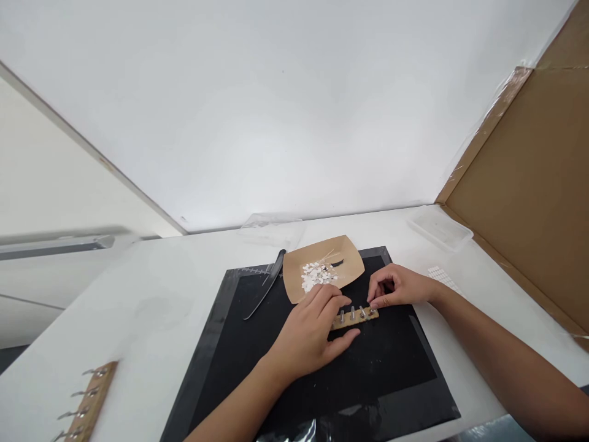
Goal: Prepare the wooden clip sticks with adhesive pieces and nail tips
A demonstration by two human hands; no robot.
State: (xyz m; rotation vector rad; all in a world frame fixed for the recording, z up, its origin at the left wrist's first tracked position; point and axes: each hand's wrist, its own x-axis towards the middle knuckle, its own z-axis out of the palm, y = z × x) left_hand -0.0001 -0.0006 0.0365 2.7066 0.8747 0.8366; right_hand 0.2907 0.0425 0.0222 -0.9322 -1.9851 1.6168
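Note:
A narrow tan strip (356, 317) lies on the black mat, with several small clear, nail-like pieces (353, 313) standing along it. My left hand (317, 325) reaches over its left end, fingers on the far side and thumb on the near side, and hides that end. At the right end of the strip, my right hand (396, 286) has thumb and fingertips pinched together by the last piece. Whatever sits between those fingertips is too small to make out. Just behind both hands stands a tan paper tray (352, 258) with many white scraps (317, 274) and a small black piece (337, 263) in it.
The black mat (391, 374) covers the white table's middle. A thin black curved tool (271, 282) lies by the tray. Another strip with metal clips (89, 402) is at front left. A clear plastic box (440, 228) and white dotted sheet (442, 277) lie right, near a cardboard wall (529, 184).

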